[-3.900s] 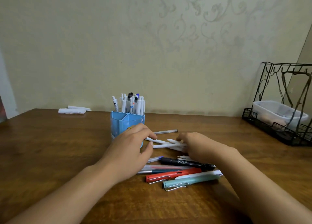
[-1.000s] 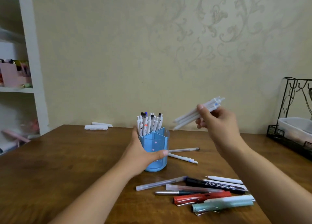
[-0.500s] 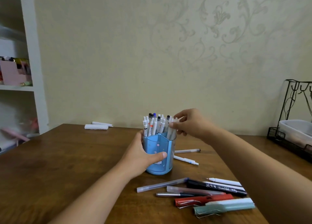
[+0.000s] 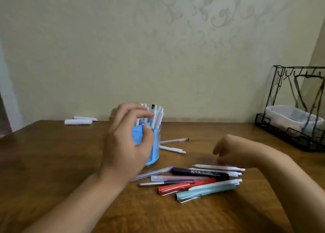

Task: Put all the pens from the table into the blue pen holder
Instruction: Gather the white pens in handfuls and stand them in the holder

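The blue pen holder (image 4: pixel 155 145) stands mid-table, full of white pens (image 4: pixel 157 116). My left hand (image 4: pixel 128 143) hovers in front of it with fingers spread and thumb near its rim, hiding most of it and holding nothing. My right hand (image 4: pixel 226 152) is low over the pile of loose pens, fingers pointing down, blurred and empty. The pile holds a black marker (image 4: pixel 200 173), a red pen (image 4: pixel 186 187), a teal pen (image 4: pixel 205 191), a white pen (image 4: pixel 219 167) and clear ones (image 4: pixel 154 174). Two more pens (image 4: pixel 173 145) lie behind the holder's right side.
A black wire rack (image 4: pixel 295 138) with a white plastic tub (image 4: pixel 292 116) stands at the back right. Two white rolled objects (image 4: pixel 78 121) lie at the back left by the wall. The wooden table (image 4: pixel 52 162) runs to the wall.
My right hand dropped its bundle of white pens into the holder and came down to the pile. My left hand loosened its hold on the holder. The camera tilted down.
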